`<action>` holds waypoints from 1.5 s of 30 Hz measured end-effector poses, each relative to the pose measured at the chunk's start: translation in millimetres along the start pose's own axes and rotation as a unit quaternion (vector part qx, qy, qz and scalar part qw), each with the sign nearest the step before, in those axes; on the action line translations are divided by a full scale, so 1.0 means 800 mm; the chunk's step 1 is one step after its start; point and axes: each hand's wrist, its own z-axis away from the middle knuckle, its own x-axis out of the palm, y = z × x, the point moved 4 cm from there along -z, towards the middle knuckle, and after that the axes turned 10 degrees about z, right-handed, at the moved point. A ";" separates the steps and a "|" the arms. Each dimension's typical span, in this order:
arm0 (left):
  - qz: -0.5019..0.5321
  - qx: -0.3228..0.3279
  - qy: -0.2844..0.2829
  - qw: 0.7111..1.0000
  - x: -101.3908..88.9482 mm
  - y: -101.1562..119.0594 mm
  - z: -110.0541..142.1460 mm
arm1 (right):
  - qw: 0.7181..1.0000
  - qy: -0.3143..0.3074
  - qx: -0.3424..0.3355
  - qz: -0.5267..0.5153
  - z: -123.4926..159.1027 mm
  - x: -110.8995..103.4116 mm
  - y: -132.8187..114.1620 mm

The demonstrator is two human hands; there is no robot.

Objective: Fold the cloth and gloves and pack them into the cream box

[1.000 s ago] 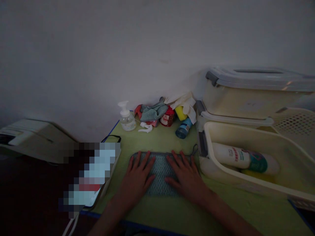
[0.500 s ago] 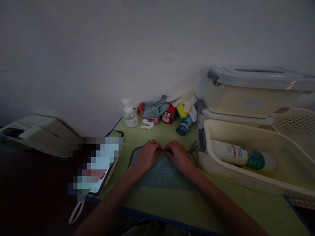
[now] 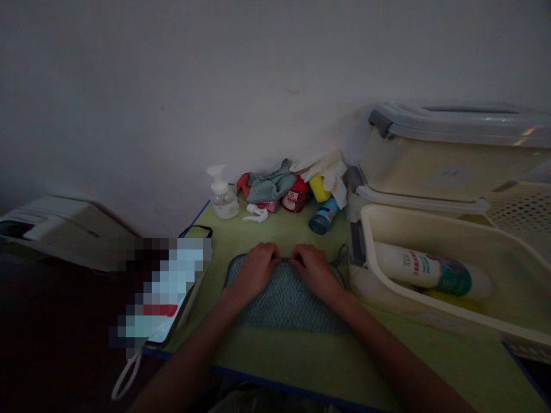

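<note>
A grey-blue woven cleaning cloth with a dark striped edge and a hanging loop lies flat on the green table. My left hand pinches its far edge just left of the middle. A short gap to the right, my right hand pinches the same edge. Both sets of fingertips are curled down onto the cloth, so the thumbs are partly hidden.
Behind the cloth stand a pump bottle, a white spray head, a crumpled cloth, a red container, a blue bottle and white gloves. An open bin holding a bottle is right; a phone lies left.
The camera view has shifted slightly. My hands have moved a little apart along the cloth's far edge, still pinching it. The cloth stays in place.
</note>
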 end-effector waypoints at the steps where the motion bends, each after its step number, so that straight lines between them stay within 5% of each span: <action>1: -0.004 -0.001 -0.001 1.000 0.000 0.001 0.000 | 1.000 -0.002 0.001 0.002 -0.001 0.000 0.000; 21: -0.152 0.023 0.026 0.988 0.005 0.015 0.004 | 0.990 0.049 -0.059 0.117 0.001 0.014 -0.007; 30: -0.069 0.087 0.052 0.992 0.024 0.038 0.040 | 0.987 0.069 -0.074 0.123 0.001 0.011 -0.008; 35: -0.125 0.101 0.014 0.987 0.043 0.032 0.058 | 0.988 0.075 -0.083 0.111 0.000 0.013 -0.008; 45: -0.151 0.097 -0.018 0.984 0.041 0.030 0.065 | 0.983 0.096 -0.149 0.036 0.022 0.003 -0.027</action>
